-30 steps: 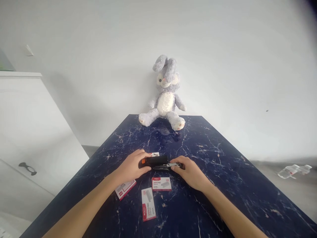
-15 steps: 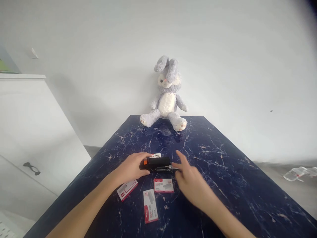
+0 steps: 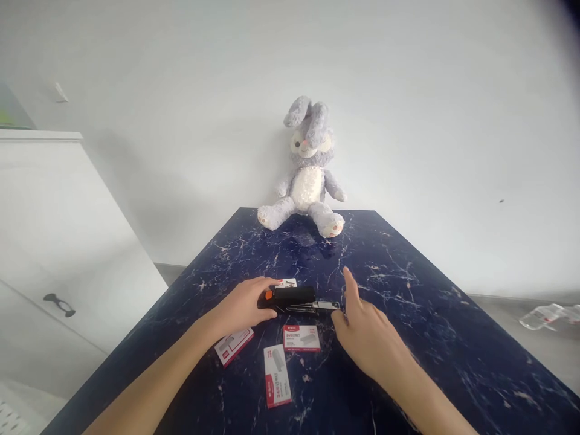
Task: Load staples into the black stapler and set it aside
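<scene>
Black stapler [image 3: 294,295]: lying on the marbled tabletop [image 3: 408,350], its metal tray [image 3: 327,306] jutting out.
Left hand [image 3: 247,302]: its grip is clasping the stapler's orange-marked end.
Right hand [image 3: 369,332]: its grip is standing open, thumb hovering by the tray's tip.
Staple boxes [image 3: 301,339]: three are lying nearer the person.
Plush rabbit [image 3: 308,187]: sitting at the far edge.

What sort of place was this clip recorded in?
Probably a room in a home, though I can't be sure: a plush rabbit sits at the far end of a dark marbled table, and a white cabinet stands to the left.
</scene>
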Motion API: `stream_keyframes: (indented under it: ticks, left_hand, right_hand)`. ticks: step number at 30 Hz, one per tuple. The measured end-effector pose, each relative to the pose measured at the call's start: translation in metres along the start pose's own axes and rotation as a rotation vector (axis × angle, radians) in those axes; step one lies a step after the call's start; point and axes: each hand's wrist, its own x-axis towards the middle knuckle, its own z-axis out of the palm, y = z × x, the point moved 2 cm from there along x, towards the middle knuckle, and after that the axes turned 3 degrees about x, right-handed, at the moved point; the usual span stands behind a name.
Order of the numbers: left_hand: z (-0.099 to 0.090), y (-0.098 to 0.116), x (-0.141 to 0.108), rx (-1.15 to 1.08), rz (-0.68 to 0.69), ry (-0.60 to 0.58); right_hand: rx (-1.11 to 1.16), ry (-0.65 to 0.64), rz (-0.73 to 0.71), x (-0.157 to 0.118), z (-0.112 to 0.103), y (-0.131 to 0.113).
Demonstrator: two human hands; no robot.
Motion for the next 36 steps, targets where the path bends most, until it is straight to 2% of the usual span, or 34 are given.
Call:
stream_keyframes:
  ticks: [3,9,19,22,25,29,33,36]
  left_hand:
    - [0.0,0.003,0.001,-0.015,0.007,0.013]
    - [0.003,0.009,0.004,-0.078,-0.006,0.028]
    - [0.005,0.014,0.001,-0.028,0.013,0.067]
    - [0.007,0.021,0.0,-0.061,0.009,0.083]
    - [0.011,0.031,-0.004,-0.241,0.02,-0.019]
    - [0.016,0.044,-0.01,-0.486,0.055,-0.246]
    - [0.015,0.053,-0.017,-0.406,0.12,-0.372]
    - [0.013,0.056,-0.021,-0.226,0.15,-0.354]
  right_hand:
    - [0.007,-0.127,-0.049,-0.007,0.01,-0.006]
    - [0.049,-0.15,-0.209,-0.009,0.036,-0.015]
    - [0.052,-0.133,-0.291,0.0,0.029,-0.014]
    - [0.095,-0.134,-0.261,0.007,0.029,-0.01]
    - [0.157,-0.11,-0.187,0.016,0.028,-0.004]
    - [0.206,0.028,-0.165,0.027,0.022,0.008]
    - [0.287,0.012,-0.188,0.031,0.016,0.019]
    - [0.314,0.011,-0.187,0.028,0.01,0.019]
